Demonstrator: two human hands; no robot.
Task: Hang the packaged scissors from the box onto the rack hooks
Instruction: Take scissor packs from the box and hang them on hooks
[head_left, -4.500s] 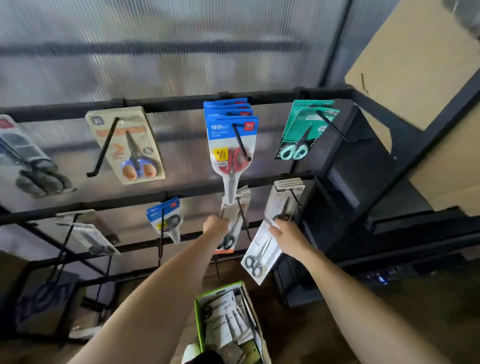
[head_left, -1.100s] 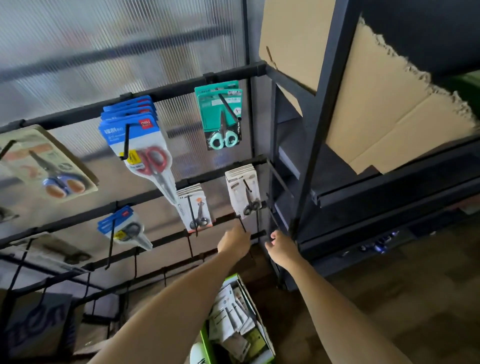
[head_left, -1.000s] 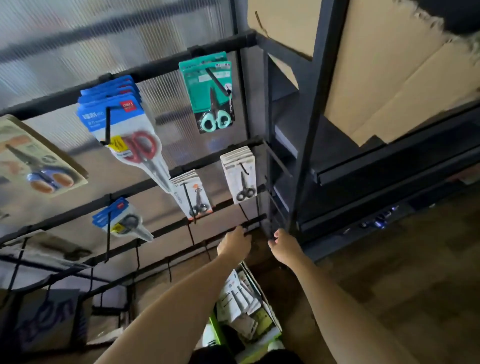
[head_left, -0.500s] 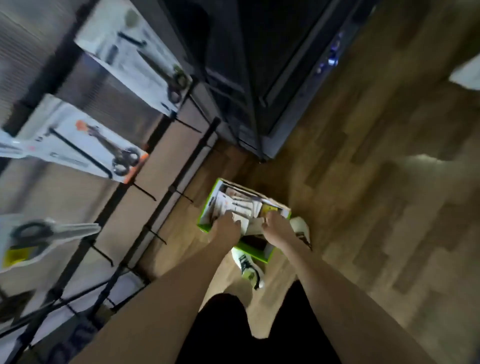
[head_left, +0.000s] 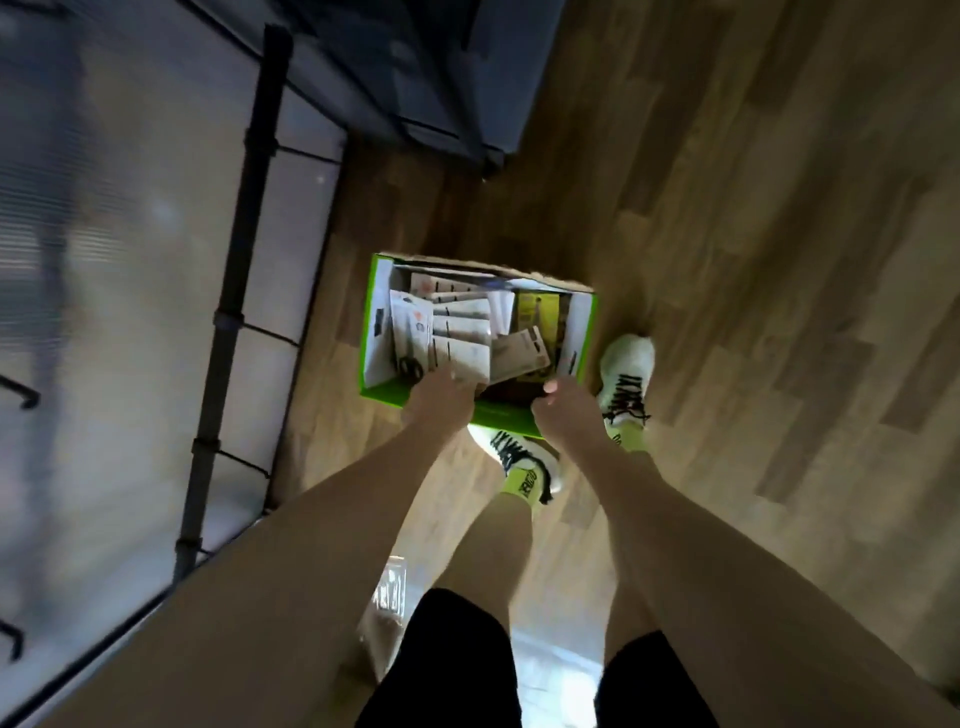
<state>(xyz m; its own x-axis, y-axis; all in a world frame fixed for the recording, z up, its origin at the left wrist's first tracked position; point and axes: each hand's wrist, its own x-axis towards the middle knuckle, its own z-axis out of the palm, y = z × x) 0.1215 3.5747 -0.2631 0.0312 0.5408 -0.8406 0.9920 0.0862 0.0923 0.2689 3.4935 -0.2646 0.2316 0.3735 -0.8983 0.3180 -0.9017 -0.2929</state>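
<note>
A green cardboard box (head_left: 370, 317) stands open on the wooden floor, right below me. Several packaged scissors (head_left: 460, 332) lie loose inside it, most on white cards, one with black handles (head_left: 410, 367) showing. My left hand (head_left: 440, 401) reaches into the near left of the box, its fingertips on a white package. At the near right rim is my right hand (head_left: 563, 413), with its fingers curled under and hidden. The rack's black rail (head_left: 235, 283) with short bare hooks (head_left: 270, 340) runs along the left.
My two feet in white shoes (head_left: 626, 382) stand against the near and right sides of the box. A dark shelf unit (head_left: 441, 78) rises beyond it. A translucent panel backs the rack at left. Open wooden floor (head_left: 779, 260) spreads to the right.
The view has swung down from the hanging scissors on the rack to the box on the floor. Both hands have dropped from the lower hooks to the box, empty of the earlier package.
</note>
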